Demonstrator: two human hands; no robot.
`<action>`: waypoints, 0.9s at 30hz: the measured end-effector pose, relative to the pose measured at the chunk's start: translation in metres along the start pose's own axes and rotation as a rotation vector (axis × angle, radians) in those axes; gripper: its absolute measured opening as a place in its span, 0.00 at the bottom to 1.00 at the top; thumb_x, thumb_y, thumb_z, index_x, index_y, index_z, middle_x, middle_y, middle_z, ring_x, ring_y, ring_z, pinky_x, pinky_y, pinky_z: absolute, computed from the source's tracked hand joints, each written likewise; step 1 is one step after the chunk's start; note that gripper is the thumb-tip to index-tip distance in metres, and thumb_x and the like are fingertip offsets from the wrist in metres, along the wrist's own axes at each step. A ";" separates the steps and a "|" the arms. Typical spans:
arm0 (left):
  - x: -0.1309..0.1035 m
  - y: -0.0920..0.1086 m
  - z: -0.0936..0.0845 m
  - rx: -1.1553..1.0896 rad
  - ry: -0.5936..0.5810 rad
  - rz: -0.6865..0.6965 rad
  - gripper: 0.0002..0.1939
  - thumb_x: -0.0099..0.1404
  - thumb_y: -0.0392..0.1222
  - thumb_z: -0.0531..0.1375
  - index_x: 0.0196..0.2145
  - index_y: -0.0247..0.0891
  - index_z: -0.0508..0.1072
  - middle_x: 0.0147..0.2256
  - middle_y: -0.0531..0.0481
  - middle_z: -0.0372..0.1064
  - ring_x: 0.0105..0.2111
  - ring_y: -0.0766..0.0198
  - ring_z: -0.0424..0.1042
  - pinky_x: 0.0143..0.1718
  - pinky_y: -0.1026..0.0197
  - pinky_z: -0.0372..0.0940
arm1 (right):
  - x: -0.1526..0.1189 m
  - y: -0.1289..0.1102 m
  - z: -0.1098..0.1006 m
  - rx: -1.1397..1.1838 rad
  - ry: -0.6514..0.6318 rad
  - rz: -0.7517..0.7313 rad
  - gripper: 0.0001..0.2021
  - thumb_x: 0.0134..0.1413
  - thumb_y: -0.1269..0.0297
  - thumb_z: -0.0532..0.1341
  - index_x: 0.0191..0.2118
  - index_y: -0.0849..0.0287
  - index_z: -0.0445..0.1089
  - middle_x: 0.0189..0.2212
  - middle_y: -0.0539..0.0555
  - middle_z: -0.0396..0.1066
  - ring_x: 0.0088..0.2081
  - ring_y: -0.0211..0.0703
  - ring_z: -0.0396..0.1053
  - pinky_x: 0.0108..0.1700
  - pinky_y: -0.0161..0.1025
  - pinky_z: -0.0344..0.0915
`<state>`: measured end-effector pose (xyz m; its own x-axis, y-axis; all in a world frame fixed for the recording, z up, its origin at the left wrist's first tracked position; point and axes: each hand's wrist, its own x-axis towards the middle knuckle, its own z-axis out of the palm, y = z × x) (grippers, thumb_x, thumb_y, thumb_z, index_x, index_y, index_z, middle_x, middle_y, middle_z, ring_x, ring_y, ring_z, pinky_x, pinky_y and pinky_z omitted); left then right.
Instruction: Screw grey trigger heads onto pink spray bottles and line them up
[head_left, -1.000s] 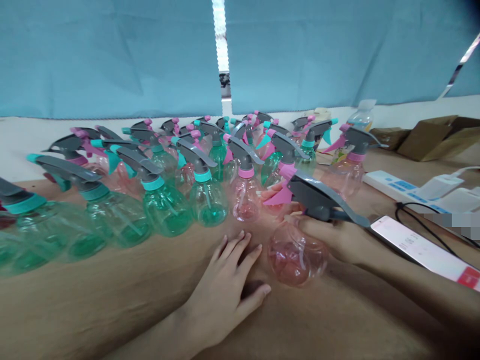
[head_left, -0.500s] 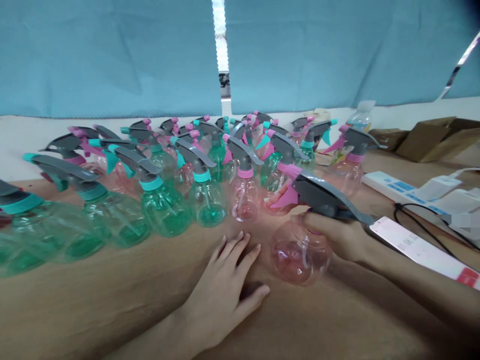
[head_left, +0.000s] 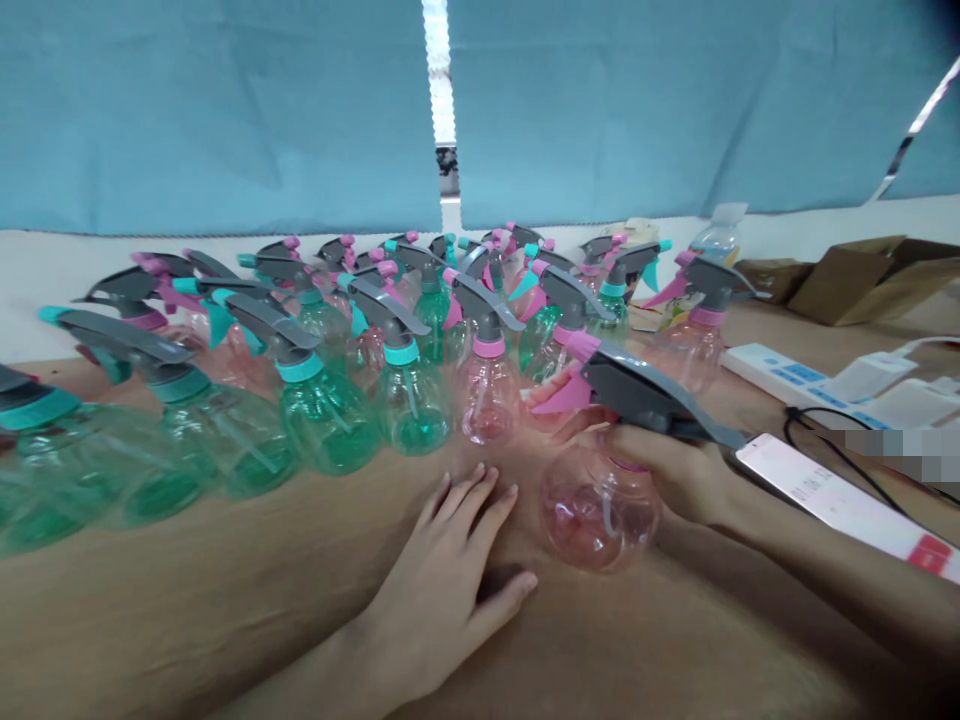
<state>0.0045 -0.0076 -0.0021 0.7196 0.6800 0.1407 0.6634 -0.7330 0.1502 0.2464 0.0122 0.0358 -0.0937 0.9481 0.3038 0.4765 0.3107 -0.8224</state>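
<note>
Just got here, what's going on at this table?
A person's right hand holds the nearest pink spray bottle around its neck. Their left hand lies open, palm down, on the table. More green and pink bottles stand in rows beyond. A phone lies to the right.

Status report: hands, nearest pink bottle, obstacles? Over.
Left hand spread over brown tabletop. Right hand around neck of round, clear pink plastic spray bottle. Green plastic spray bottles beyond left hand.

Left hand lies palm down, fingers spread, thumb out to right. Left forearm enters near side; right forearm from right. Right hand curls, partly hidden.
</note>
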 end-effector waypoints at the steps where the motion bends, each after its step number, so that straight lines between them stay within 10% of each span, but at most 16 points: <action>1: 0.000 0.000 0.000 0.002 0.000 0.001 0.30 0.68 0.53 0.53 0.61 0.34 0.56 0.61 0.41 0.52 0.61 0.50 0.49 0.59 0.42 0.48 | 0.000 -0.002 0.000 -0.009 0.019 0.014 0.06 0.50 0.62 0.57 0.26 0.53 0.67 0.23 0.49 0.69 0.32 0.46 0.70 0.34 0.41 0.66; 27: 0.000 0.000 0.001 0.011 -0.009 -0.009 0.28 0.68 0.54 0.54 0.60 0.36 0.59 0.62 0.41 0.49 0.62 0.49 0.48 0.58 0.42 0.49 | 0.005 -0.016 0.003 -0.010 0.091 0.106 0.05 0.44 0.59 0.60 0.27 0.54 0.67 0.30 0.50 0.71 0.36 0.47 0.69 0.40 0.45 0.65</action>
<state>0.0048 -0.0079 -0.0033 0.7152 0.6867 0.1300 0.6723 -0.7268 0.1403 0.2362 0.0122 0.0490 0.0371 0.9654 0.2581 0.4883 0.2078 -0.8475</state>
